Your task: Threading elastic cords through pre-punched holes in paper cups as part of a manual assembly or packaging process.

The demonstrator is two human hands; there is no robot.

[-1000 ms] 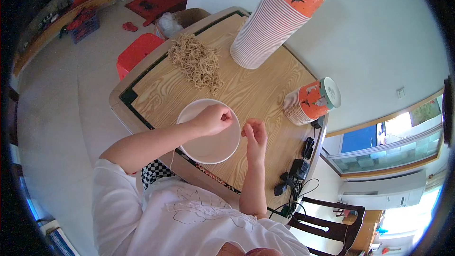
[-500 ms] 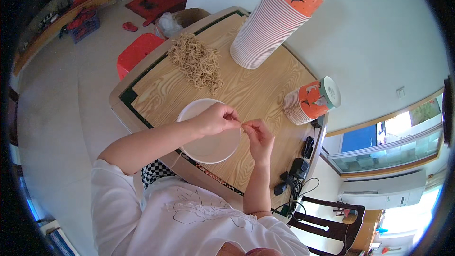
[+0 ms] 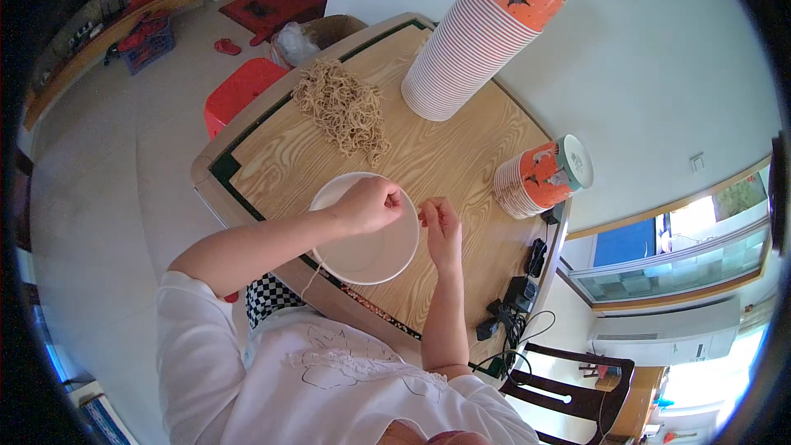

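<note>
While pinched on a thin string [image 3: 410, 204], left hand [image 3: 371, 204] and right hand [image 3: 441, 222] above white bowl [image 3: 375, 251], noodle heap [image 3: 342, 107] beyond

A: Where does the bowl [image 3: 367, 239] sit?
B: On the desk [image 3: 445, 156], at its near edge, with the left hand [image 3: 371, 204] over its rim and the right hand [image 3: 441, 222] just to its right.
A: And behind it?
B: A heap of noodles [image 3: 342, 107] far left, a tall stack of cups [image 3: 474, 41] far right. A shorter cup stack [image 3: 540, 177] lies by the right edge.
</note>
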